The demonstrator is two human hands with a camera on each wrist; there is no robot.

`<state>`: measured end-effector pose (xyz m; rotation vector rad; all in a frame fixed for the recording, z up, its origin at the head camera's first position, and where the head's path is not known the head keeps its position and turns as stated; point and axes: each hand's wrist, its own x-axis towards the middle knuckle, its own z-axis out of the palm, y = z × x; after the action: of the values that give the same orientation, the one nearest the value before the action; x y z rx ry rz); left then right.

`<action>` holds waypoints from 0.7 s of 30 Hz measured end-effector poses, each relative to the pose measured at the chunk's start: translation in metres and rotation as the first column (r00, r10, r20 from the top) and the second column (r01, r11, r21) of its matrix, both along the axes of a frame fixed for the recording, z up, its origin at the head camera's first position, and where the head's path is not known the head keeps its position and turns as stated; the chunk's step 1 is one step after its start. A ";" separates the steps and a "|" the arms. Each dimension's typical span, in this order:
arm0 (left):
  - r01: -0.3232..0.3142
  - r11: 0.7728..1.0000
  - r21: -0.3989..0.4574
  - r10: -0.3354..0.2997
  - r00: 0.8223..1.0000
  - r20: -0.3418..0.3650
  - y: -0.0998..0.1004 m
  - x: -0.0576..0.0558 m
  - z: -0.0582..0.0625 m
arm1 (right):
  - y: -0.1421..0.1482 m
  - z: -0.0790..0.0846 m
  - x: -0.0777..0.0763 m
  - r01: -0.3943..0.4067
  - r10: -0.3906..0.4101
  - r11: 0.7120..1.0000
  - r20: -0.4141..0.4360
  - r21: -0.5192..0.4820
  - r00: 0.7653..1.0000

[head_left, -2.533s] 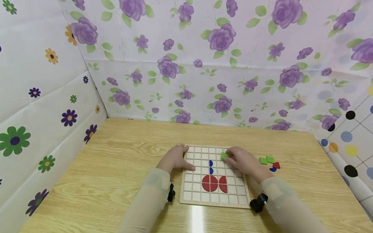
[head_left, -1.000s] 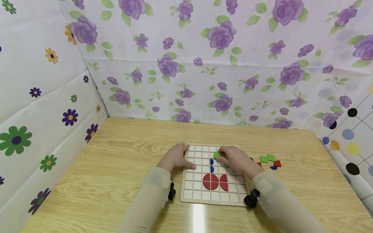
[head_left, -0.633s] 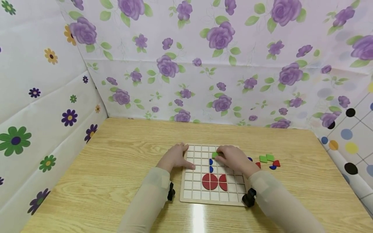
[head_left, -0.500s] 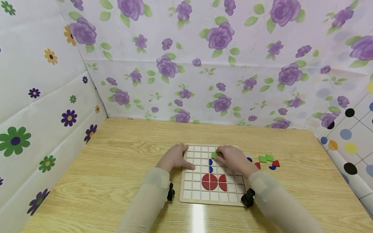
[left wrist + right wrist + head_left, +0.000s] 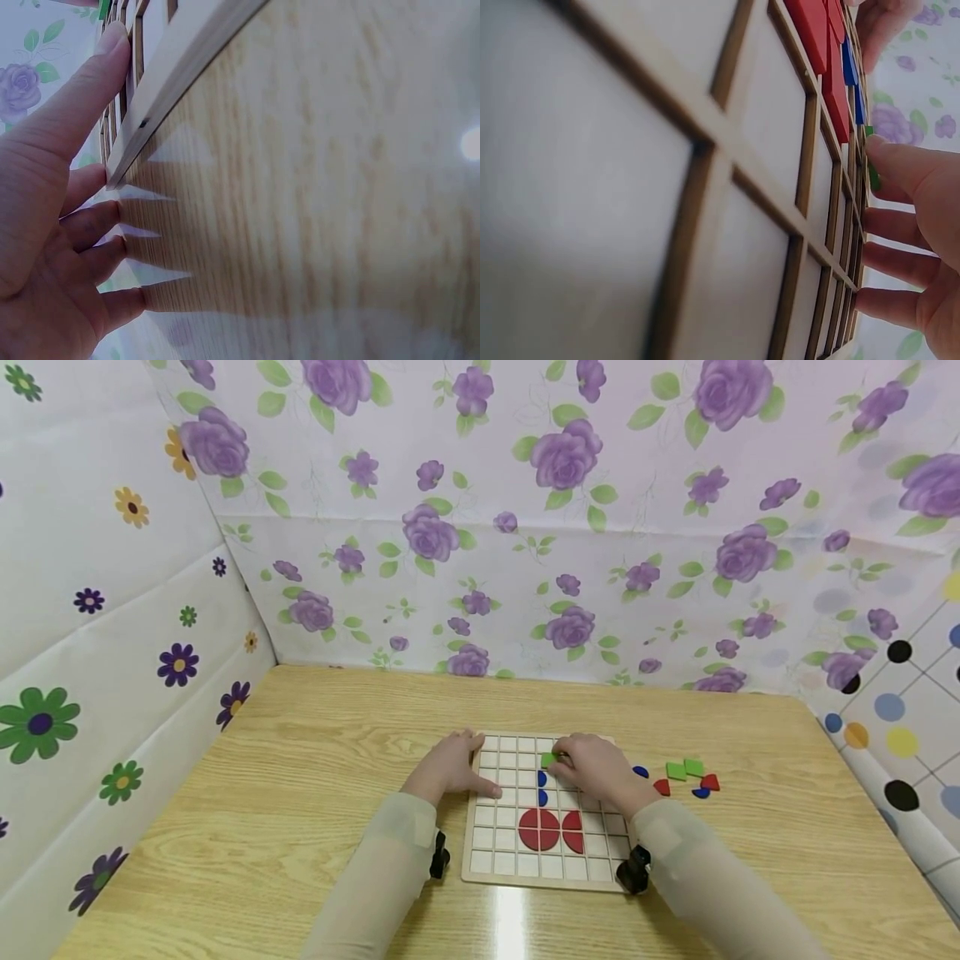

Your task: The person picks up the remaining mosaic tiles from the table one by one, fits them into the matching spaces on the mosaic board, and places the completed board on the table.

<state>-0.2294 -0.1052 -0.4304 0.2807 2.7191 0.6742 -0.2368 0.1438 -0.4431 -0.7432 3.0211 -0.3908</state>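
Observation:
A wooden grid board (image 5: 505, 864) lies flat on the table with red and blue pieces in its cells. My left hand (image 5: 448, 767) rests at its left edge, thumb on the grid, other fingers spread beside the rim in the left wrist view (image 5: 52, 217). My right hand (image 5: 597, 767) reaches over the upper right part and pinches a green square tile (image 5: 548, 760), just above two blue half-discs (image 5: 542, 779). In the right wrist view, thumb and forefinger meet at the green tile (image 5: 874, 177). Below sit a red disc of quarter pieces (image 5: 539, 829) and two red quarters (image 5: 573, 832).
Loose pieces lie right of the board: two green squares (image 5: 685, 769), a blue piece (image 5: 640, 772), a red quarter (image 5: 662, 787), and another red (image 5: 710, 782) and blue piece (image 5: 701, 793). Patterned cloth (image 5: 487, 527) stands behind the wooden table (image 5: 337, 727).
The right hand has moved left across the board with the green tile, then nearly stopped above the blue pieces. A red and a blue loose piece came into view. The left hand stays put.

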 end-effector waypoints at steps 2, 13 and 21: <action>0.000 1.000 -0.002 0.000 1.000 0.001 0.000 0.000 0.000 | -0.001 0.001 0.000 0.001 -0.001 1.000 0.002 0.005 1.000; 0.000 1.000 0.004 0.000 1.000 -0.006 0.000 -0.002 -0.002 | 0.001 0.000 0.001 0.006 -0.006 1.000 0.007 -0.004 1.000; 0.001 1.000 0.008 -0.001 1.000 -0.007 0.000 0.000 -0.001 | 0.006 0.002 0.003 0.032 -0.029 0.999 0.063 -0.043 0.998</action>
<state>-0.2297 -0.1050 -0.4312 0.2873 2.7235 0.6855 -0.2343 0.1501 -0.4414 -0.6745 2.9774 -0.4739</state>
